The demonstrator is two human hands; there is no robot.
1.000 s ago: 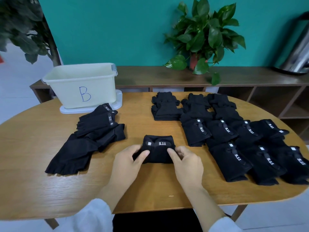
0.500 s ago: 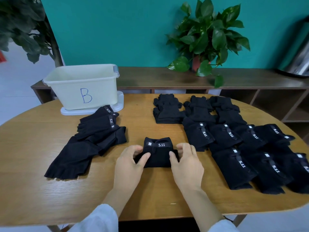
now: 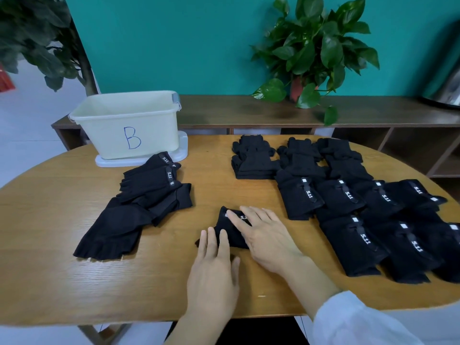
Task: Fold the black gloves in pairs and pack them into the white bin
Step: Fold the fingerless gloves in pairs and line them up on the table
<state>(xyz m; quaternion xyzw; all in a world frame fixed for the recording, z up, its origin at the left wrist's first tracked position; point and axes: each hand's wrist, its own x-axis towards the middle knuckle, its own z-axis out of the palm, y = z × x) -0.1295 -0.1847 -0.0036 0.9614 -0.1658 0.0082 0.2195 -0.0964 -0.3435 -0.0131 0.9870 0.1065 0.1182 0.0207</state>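
Head view: at lower centre of the frame, the folded glove pair (image 3: 230,229) lies on the desk (image 3: 62,282). The right hand (image 3: 267,236) presses it with flat, straight fingers; the left hand (image 3: 214,270) rests extended fingers on its near edge. The white bin (image 3: 127,125) stands upper left.

A teal wall (image 3: 174,46) backs a low wooden shelf (image 3: 249,113) bearing a leafy potted plant (image 3: 316,53).

The person's left hand (image 3: 211,272) and right hand (image 3: 267,239) are bare, without rings or a watch, and a loose white sleeve (image 3: 353,319) with soft folds covers the right forearm up to the wrist.
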